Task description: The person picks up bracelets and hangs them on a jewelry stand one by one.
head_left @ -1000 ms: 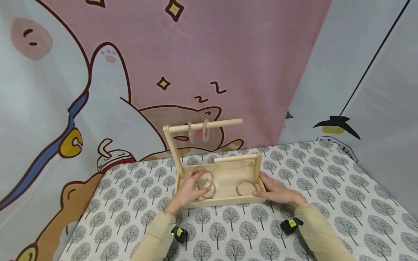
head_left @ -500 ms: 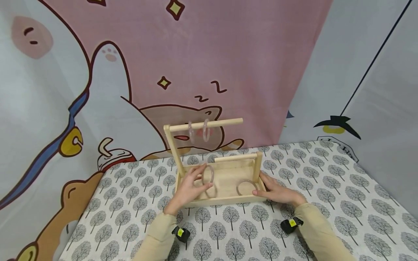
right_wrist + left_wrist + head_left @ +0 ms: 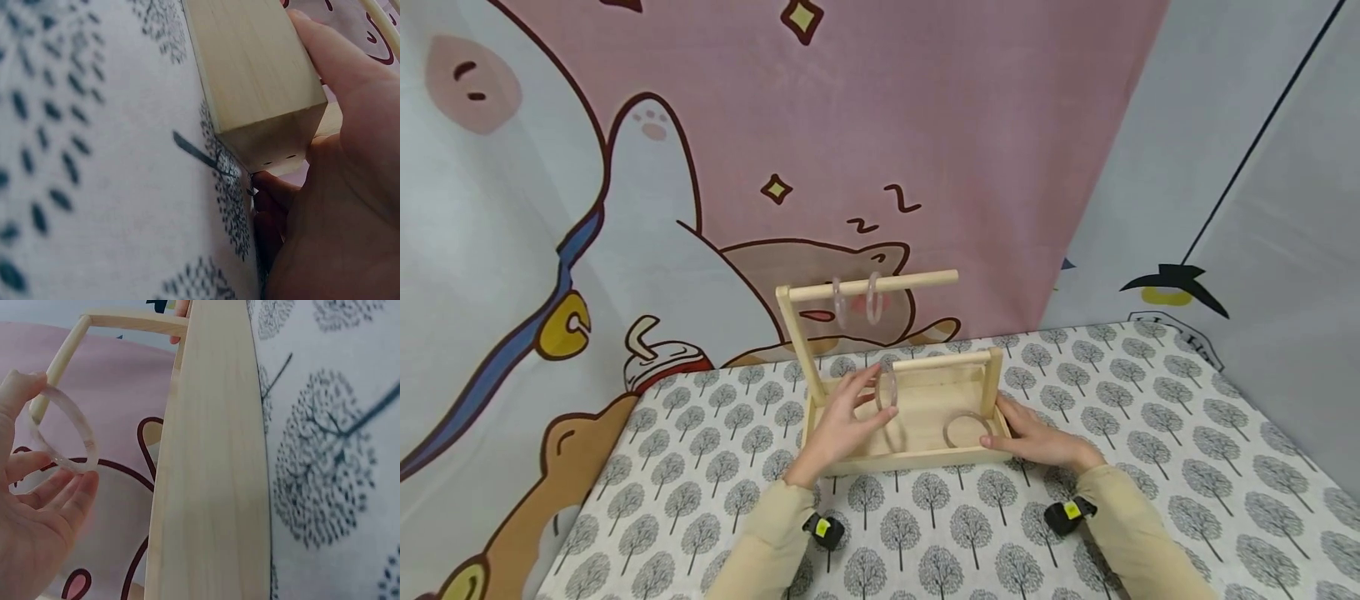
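My left hand (image 3: pixel 841 423) pinches a translucent pinkish bangle (image 3: pixel 89 440) between thumb and fingertips, holding it upright above the tray. In the left wrist view the bangle overlaps the free end of the lower rod (image 3: pixel 940 362) of a wooden bangle stand (image 3: pixel 917 461). My right hand (image 3: pixel 1039 442) grips the stand's right end, thumb over the front corner and fingers against the end wall (image 3: pixel 275 140). Two similar bangles, a left one (image 3: pixel 839 306) and a right one (image 3: pixel 872 308), hang on the upper rod (image 3: pixel 921 281). Another bangle (image 3: pixel 947 430) lies in the tray's right part.
The stand rests on a tree-print tablecloth (image 3: pixel 898 529). A tall post (image 3: pixel 801 346) rises at its left end, a shorter post (image 3: pixel 992 385) at its right. Behind the table hangs a cartoon-print curtain (image 3: pixel 985 150).
My left hand has raised the bangle from low in the tray and carried it right, towards the lower rod's free end. My right hand stays on the stand's right end.
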`<state>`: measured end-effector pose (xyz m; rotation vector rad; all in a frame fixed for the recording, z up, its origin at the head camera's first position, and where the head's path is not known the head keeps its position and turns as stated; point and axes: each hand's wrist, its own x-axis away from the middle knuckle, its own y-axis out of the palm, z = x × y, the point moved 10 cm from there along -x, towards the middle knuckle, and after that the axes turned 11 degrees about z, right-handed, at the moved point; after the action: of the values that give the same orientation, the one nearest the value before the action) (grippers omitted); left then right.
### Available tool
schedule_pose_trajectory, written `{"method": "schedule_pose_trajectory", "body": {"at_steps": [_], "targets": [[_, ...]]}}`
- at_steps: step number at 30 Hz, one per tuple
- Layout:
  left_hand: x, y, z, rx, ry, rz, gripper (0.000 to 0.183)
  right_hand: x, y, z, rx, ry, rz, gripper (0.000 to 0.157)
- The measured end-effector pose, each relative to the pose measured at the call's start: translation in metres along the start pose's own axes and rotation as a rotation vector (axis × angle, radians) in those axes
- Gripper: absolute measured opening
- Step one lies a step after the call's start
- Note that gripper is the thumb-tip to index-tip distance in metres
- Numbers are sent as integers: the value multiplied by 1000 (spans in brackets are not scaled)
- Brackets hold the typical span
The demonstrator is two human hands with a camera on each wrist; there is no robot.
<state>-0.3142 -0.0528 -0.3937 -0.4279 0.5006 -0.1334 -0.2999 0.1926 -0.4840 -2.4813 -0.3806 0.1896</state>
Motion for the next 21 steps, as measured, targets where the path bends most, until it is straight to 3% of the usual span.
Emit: {"method": "schedule_pose_trajectory", "body": {"at_steps": [6, 18, 21], "targets": [[-6, 2, 7, 70, 15, 22, 73, 0, 0, 4, 8, 19, 6, 91], [-14, 14, 28, 93, 82, -9, 71, -2, 0, 7, 6, 17, 14, 91], [-16, 17, 26, 74, 114, -13, 71, -2, 0, 2, 8, 4, 10, 91]]}}
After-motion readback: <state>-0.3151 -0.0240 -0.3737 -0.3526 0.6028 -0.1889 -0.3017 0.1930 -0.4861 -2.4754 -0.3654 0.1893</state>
